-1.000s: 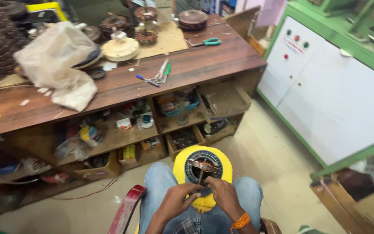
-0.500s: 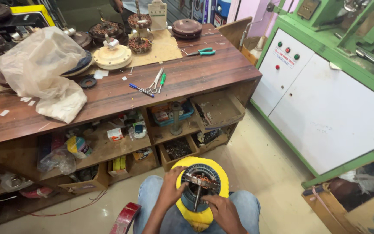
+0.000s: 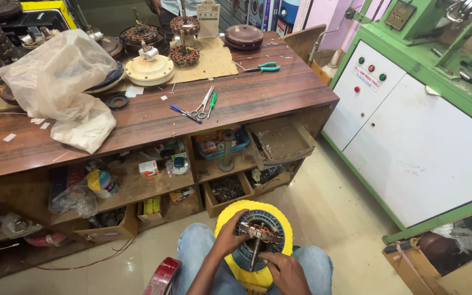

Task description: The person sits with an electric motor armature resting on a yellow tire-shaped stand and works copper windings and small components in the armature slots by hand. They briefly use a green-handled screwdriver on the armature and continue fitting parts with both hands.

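Beyond a cluttered wooden worktop [image 3: 279,98], the person sits with a yellow-rimmed motor [image 3: 255,240] on their lap, its lower edge cut off. Left hand [image 3: 230,236] curls over the rim, touching a metal bar [image 3: 261,233]. Right hand [image 3: 286,271] rests below, fingers bent; its grip is unclear.

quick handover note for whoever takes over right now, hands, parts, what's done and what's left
Left hand: gripping the left rim of the yellow round motor housing on the lap, fingers at its centre.
Right hand: low on the housing, by a metal tool set into the winding core.
Done: housing is open, core exposed.
Left: the tool is not yet out of the core.
On the wooden bench: scissors, green pliers, plastic bag, more motor parts.
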The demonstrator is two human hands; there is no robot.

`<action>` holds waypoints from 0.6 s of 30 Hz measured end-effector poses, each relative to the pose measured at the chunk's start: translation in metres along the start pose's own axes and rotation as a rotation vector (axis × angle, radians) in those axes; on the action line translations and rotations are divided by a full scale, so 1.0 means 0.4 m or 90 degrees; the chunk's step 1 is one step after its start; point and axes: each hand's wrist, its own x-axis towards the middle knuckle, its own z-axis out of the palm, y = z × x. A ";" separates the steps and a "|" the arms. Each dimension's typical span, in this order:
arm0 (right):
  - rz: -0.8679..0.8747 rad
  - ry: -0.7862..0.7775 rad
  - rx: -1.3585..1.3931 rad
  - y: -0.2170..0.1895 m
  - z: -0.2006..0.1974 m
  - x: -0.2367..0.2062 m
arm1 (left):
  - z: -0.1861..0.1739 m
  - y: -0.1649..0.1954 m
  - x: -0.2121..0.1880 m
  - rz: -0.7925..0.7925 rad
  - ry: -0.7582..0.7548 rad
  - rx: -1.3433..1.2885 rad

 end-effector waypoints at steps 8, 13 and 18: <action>-0.043 0.050 -0.022 0.019 0.025 -0.004 | -0.025 -0.012 0.032 0.042 -0.087 0.034; -0.022 0.043 -0.067 0.023 0.014 -0.015 | -0.037 0.001 0.049 0.071 -0.144 0.042; -0.082 0.075 -0.064 0.018 0.011 -0.026 | -0.045 0.011 0.041 0.168 -0.115 -0.077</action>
